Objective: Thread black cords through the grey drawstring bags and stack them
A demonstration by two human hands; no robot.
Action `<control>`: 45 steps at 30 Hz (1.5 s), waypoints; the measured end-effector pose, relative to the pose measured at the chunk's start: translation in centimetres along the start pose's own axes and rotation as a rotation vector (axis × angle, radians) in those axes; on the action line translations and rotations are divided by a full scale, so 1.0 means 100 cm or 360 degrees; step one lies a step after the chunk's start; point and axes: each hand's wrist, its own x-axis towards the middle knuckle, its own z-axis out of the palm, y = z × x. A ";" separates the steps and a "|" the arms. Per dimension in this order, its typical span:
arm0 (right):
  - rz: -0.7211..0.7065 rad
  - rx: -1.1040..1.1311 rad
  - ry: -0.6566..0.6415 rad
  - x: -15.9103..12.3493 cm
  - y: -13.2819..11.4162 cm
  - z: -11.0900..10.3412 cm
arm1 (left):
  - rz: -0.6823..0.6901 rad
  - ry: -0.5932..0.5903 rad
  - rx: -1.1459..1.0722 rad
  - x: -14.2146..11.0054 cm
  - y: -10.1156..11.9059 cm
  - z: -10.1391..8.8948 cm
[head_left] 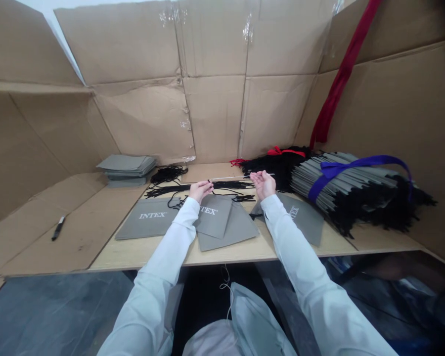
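My left hand (200,191) is closed in a pinch above the grey pouches, with a bit of black cord at its fingertips. My right hand (264,185) is closed around a thin, light, straight rod (230,177), perhaps a needle or hook; its kind is too fine to make out. The rod stretches across to the left fingertips. Below the hands lie black cords (233,185) in a long bundle. A grey INTEX pouch (212,217) rests on another grey piece (241,230); more lie at left (141,217) and partly under my right forearm (307,222).
A stack of grey pouches (128,170) and a black cord heap (168,174) stand back left. A large pouch bundle tied with purple ribbon (356,165) fills the right, near red-tied black cords (282,160). A marker (58,228) lies left. Cardboard walls (215,109) enclose the table.
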 end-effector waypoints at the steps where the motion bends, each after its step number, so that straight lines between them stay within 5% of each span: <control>1: 0.0013 0.0015 -0.0001 0.000 0.000 0.000 | -0.0021 -0.0003 -0.0007 -0.001 0.000 0.000; 20: 0.0136 0.0078 0.0103 -0.002 -0.001 0.002 | -0.0005 -0.0133 0.0022 -0.005 -0.003 -0.001; 33: 0.0031 0.0066 0.0105 -0.003 0.000 0.003 | 0.0259 -0.0064 -0.0002 0.004 -0.008 -0.006; 45: -0.0019 0.0084 0.0079 -0.001 0.005 0.001 | 0.0201 -0.0142 0.0199 0.010 -0.016 -0.007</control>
